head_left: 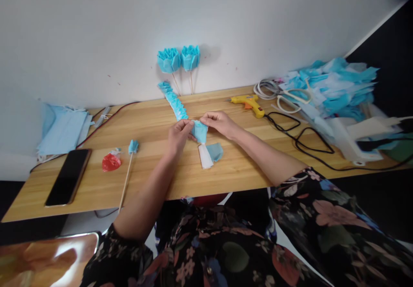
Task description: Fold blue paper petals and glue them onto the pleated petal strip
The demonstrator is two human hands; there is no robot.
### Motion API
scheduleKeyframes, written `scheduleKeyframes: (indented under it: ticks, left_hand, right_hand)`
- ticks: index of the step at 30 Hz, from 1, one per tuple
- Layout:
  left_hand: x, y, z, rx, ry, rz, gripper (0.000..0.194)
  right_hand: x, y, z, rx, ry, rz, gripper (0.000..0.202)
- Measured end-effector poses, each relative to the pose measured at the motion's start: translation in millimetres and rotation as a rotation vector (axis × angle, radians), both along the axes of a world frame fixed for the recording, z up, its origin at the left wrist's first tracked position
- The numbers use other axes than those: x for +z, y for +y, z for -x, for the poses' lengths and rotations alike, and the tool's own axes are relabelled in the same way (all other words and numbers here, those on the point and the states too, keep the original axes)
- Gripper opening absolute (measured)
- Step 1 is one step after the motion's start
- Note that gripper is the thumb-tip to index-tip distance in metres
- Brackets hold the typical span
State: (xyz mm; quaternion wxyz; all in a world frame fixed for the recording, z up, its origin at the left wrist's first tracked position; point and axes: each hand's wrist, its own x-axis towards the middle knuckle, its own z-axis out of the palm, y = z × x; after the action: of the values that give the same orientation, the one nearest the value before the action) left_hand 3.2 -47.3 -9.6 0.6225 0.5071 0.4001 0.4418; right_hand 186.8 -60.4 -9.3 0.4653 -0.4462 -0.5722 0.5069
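Between my two hands is a small light-blue piece of fabric [200, 132]. My left hand [180, 137] pinches its left edge, fingers closed. The upper right corner is held between the thumb and fingers of my right hand [220, 123]. Just below lie a white strip [205, 155] and a grey-blue scrap [215, 152] on the table. A pleated blue strip [174, 101] runs from behind my left hand toward the wall. Two blue fabric flowers [169, 60] on sticks lean against the wall.
On the wooden table [155, 175] are a phone [68, 177], blue masks [64, 128], a red crumpled piece [111, 162] and a blue-tipped stick [126, 179]. To the right lie a yellow glue gun [248, 102], its black cable, scissors [295, 100], a power strip [346, 147] and heaped scraps [335, 87].
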Motion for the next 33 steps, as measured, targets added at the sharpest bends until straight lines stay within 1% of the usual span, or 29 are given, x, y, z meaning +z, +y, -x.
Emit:
scheduleKeyframes:
  ticks: [2,5,9,14,21,23,28,33]
  left_hand:
    - [0.3,1.1,0.6,0.0,-0.003,0.009,0.034]
    - [-0.5,3.2,1.6,0.002,-0.015,0.01,0.038]
    - [-2.0,4.5,2.1,0.014,-0.001,-0.01,0.04]
    - [-0.6,3.0,2.0,0.02,0.02,-0.019,0.039]
    - [1.5,1.6,2.3,0.036,0.004,-0.013,0.035]
    - [1.9,2.2,2.8,0.048,-0.012,-0.01,0.036]
    - [2.0,4.2,4.3,0.098,-0.046,-0.018,0.039]
    - [0.9,5.1,5.1,0.104,-0.067,-0.016,0.039]
  right_hand:
    - [-1.0,1.1,1.0,-0.029,-0.024,-0.034,0.051]
    - [-0.9,1.3,2.4,-0.033,-0.024,-0.069,0.053]
    - [0.6,-0.7,5.2,-0.033,-0.022,-0.059,0.055]
    - [-0.2,-3.2,9.3,-0.004,0.008,-0.043,0.058]
    - [-2.6,-1.3,5.0,-0.058,0.011,-0.033,0.058]
    - [-1.6,-0.6,3.3,-0.068,0.032,-0.012,0.06]
    - [1.3,-1.2,4.2,-0.043,0.154,0.112,0.066]
    - [2.0,-2.3,5.2,-0.015,0.181,0.137,0.067]
